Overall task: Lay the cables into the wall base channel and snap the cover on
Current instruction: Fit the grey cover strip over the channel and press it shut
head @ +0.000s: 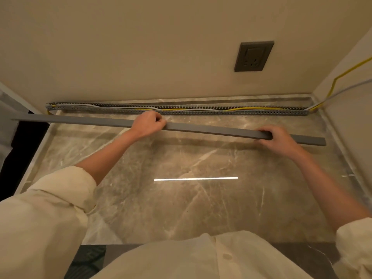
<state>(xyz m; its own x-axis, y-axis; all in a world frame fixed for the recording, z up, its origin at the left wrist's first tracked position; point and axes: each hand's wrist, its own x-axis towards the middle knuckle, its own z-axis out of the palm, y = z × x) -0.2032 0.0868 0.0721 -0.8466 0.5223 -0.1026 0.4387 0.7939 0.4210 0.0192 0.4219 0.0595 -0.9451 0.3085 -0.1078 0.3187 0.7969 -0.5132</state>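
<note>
A long grey slotted channel (261, 112) lies on the floor along the foot of the wall, its top uncovered. Yellow cable (249, 108) and grey cable (112, 106) run inside it. A long grey cover strip (84, 121) hangs level above the floor, in front of the channel and apart from it. My left hand (150, 124) grips the strip near its middle. My right hand (278, 138) grips it near its right end, fingers curled over the top edge.
The floor is glossy brown marble (181, 198) with a bright light reflection. A dark wall socket (254, 56) sits on the beige wall above the channel. The cables leave the channel's right end and climb the right side wall (346, 91). A dark gap lies at the left.
</note>
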